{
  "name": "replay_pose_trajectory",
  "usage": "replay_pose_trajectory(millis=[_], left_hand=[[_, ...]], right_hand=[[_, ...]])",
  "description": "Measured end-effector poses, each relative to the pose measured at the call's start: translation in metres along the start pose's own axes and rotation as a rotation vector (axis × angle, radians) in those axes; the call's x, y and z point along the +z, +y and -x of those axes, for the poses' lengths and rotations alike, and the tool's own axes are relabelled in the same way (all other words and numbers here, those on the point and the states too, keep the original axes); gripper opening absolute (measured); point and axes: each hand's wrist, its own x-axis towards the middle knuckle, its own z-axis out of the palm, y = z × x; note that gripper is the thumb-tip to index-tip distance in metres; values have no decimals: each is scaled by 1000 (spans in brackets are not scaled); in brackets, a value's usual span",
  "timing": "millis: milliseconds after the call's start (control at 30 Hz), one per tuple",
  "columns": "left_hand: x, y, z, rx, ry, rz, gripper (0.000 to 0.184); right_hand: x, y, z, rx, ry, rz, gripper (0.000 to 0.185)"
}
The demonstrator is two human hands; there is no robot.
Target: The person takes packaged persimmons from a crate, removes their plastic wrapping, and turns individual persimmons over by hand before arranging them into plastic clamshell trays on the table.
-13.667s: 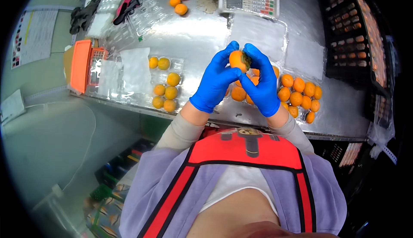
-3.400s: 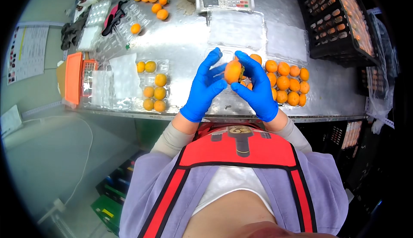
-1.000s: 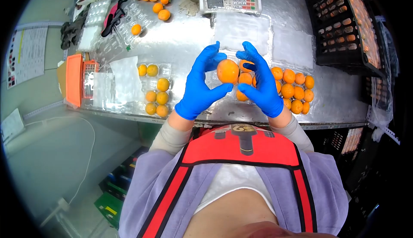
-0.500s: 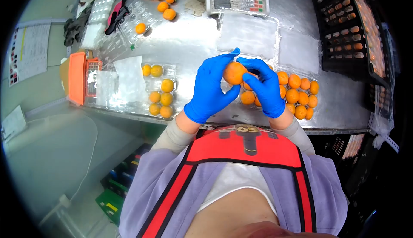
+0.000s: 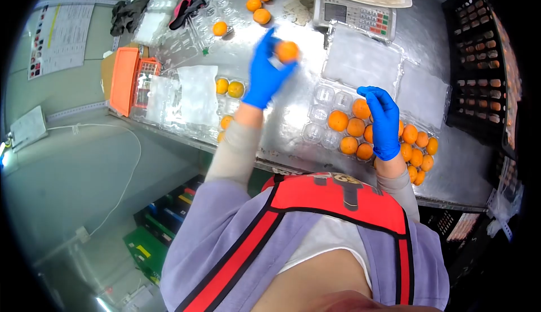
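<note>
A worker's blue-gloved left hand holds an orange fruit between parted thumb and fingers above a steel table, left of the digital scale and nearer the worker. The right hand, fingers bent close together, hangs by a part-filled clear tray on the worker's side of the scale; whether it grips anything cannot be told. Loose fruits lie left of the scale, a black crate right.

Long grey metal counter: glossy. On it: clear cupped plastic tray, shiny. Above it: round orange fruit, smooth-skinned. At its right: black slatted plastic crate, matt.
</note>
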Motion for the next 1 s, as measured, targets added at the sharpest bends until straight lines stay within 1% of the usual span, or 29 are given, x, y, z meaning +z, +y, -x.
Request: replay_pose_trajectory(millis=[67, 133, 200, 267, 333, 367, 433, 467, 533, 567, 633, 700, 733, 767, 800, 833, 867, 933, 967, 1000], left_hand=[[-29, -57, -36, -120, 182, 37, 73], [-52, -100, -65, -144, 323, 85, 74], [-72, -119, -86, -142, 273, -21, 73], [-85, -151, -104, -135, 304, -185, 71], [-91, -135, -114, -282, 239, -472, 73], [-91, -131, -116, -283, 230, -472, 73], [-89, -128, -122, -355, 166, -673, 72], [-88, -128, -124, -355, 153, -670, 72], [-82, -127, -127, -352, 87, -829, 71], [-80, -126, -128, -403, 91, -831, 71], [-81, -134, -130, -381, 94, -817, 71], [-82, -133, -129, -352, 145, -790, 69], [-87, -144, -132, -351, 150, -791, 69], [-96, -161, -137, -252, 242, -658, 70], [-101, -154, -138, -152, 331, -525, 70], [-105, -146, -139, -165, 403, -393, 70], [-115, -140, -141, -209, 446, -352, 71], [-149, -189, -147, -188, 520, -216, 75], [-154, -188, -145, -225, 498, -141, 80], [-160, -190, -142, -224, 497, -142, 80]], right_hand=[[-4, 1, -1, 33, 1, -24, 17], [-7, 6, -3, 35, -4, -40, 18], [-11, 14, -4, 45, -6, -56, 19], [-14, 19, -7, 61, -46, -38, 19], [-15, 20, -9, 63, -52, -19, 19], [-15, 20, -10, 60, -61, -3, 19], [-17, 20, -13, 42, -63, 15, 20], [-19, 19, -14, 19, -73, 35, 20], [-21, 16, -16, 35, -42, 58, 20], [-24, 16, -16, 40, -24, 78, 21], [-28, 16, -16, 41, -6, 68, 21], [-31, 16, -15, 36, -1, 56, 21], [-31, 13, -14, 61, 15, 49, 21], [-32, 12, -12, 87, 27, 40, 21], [-32, 12, -11, 85, 20, 37, 21], [-34, 13, -9, 87, 26, 34, 21], [-35, 14, -8, 89, 34, 32, 22], [-37, 16, -5, 106, 38, 35, 22], [-38, 17, -4, 124, 44, 44, 22], [-39, 19, -2, 124, 44, 42, 22]])
